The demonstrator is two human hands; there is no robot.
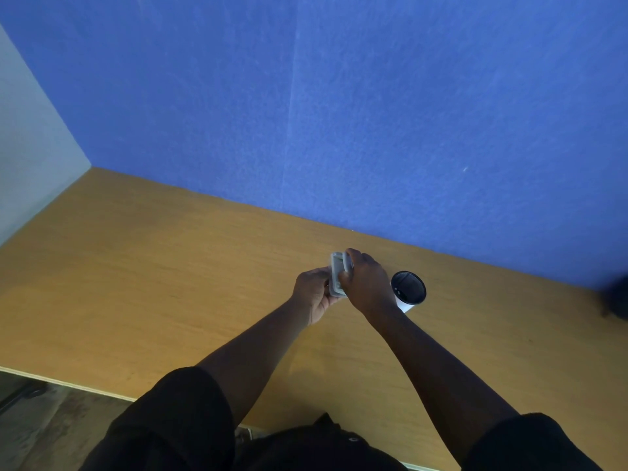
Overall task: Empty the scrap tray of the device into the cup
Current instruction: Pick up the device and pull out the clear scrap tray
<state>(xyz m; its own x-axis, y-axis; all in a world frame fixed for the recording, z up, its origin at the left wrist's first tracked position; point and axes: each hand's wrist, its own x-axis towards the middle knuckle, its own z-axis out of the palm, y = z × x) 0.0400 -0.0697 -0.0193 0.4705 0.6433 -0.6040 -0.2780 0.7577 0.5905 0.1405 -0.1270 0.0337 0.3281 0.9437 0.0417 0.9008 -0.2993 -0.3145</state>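
Here two hands, left hand and right hand, grip one device beside one cup.

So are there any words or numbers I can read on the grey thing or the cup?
None can be read.
Device: grey, held by both the left hand and the right hand; no letters show.
Cup: dark lid, white side, no print visible.
Table and wall: plain.

I hold the device above the table, between my left hand and right hand; the cup stands on the table just right of my right hand, near the wall behind
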